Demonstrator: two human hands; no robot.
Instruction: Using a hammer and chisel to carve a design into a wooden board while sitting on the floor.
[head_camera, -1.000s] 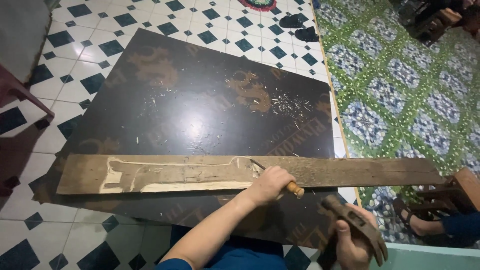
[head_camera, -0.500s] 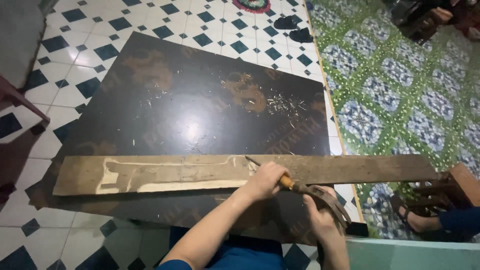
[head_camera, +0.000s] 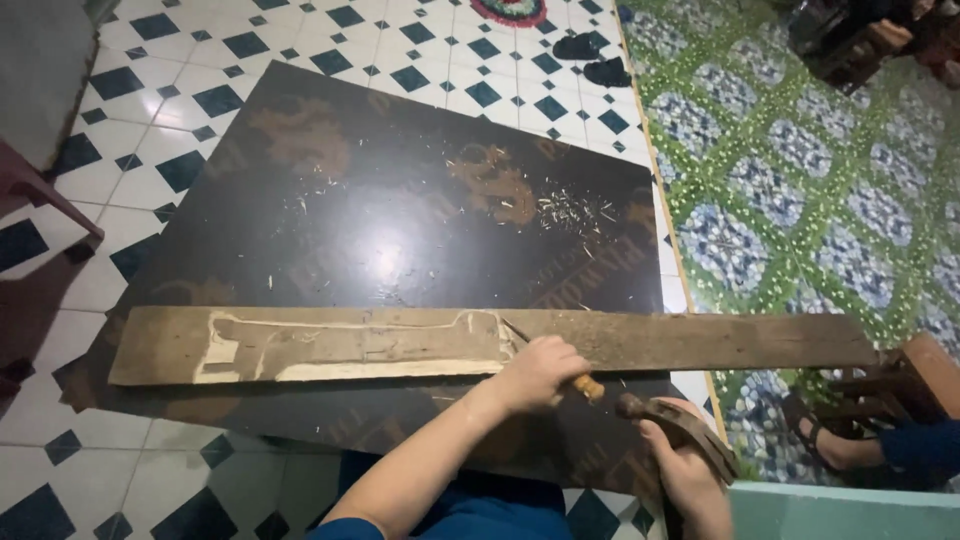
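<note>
1. Left hand (head_camera: 535, 372): closed round a chisel (head_camera: 560, 372), wooden handle end showing past the knuckles, blade laid low along the plank (head_camera: 690, 340) toward the carved patch.
2. Right hand (head_camera: 690, 480): clamped on a hammer (head_camera: 672, 420), dark head close behind the chisel's butt, touching or just short of it, cannot tell which.
3. Plank: long, flat, weathered brown, lying crosswise over the near edge of a dark board (head_camera: 380, 200); pale fresh wood (head_camera: 340, 345) bared in a shallow, ragged-edged recess on its left half, right half uncut and rough.
4. Dark board: large, smooth, glossy sheet with a light glare near its middle, worn tan blotches, fine chips and splinters (head_camera: 570, 210) scattered toward its far right corner.
5. Floor (head_camera: 160, 120): white tiles with small dark blue squares on the left; green and blue patterned mat (head_camera: 800, 200) on the right.
6. Another person's sandalled foot (head_camera: 820, 440) beside a low wooden stool (head_camera: 920, 370) at the plank's right end, well clear of the hammer.
7. Judged good practice for the cut: blade kept shallow and in line with the grain, short square taps on the handle end, left fingers behind the edge, plank held flat against sliding.
8. Judged risk: a steep angle likely to dig in and split the dry surface.
</note>
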